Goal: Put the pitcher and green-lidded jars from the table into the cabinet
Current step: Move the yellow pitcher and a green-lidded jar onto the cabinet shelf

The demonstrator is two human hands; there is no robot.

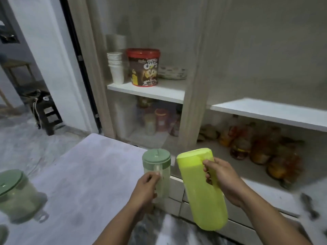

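right hand is gripping the handle of the lime pitcher, fingers wrapped thru it, pitcher hanging tilted off the table, in front of the cabinet. left hand is pinching the clear handle of a green-lidded jar, held upright at the table edge. 2nd green-lidded jar is sitting on the table far left, well apart. further back, a red-lidded choco tub is standing beside stacked white cups on the upper-left shelf; lower shelves are holding blurry bottles.

red-lidded tub | label reads "CHOCO CHIPS" | other print unreadable
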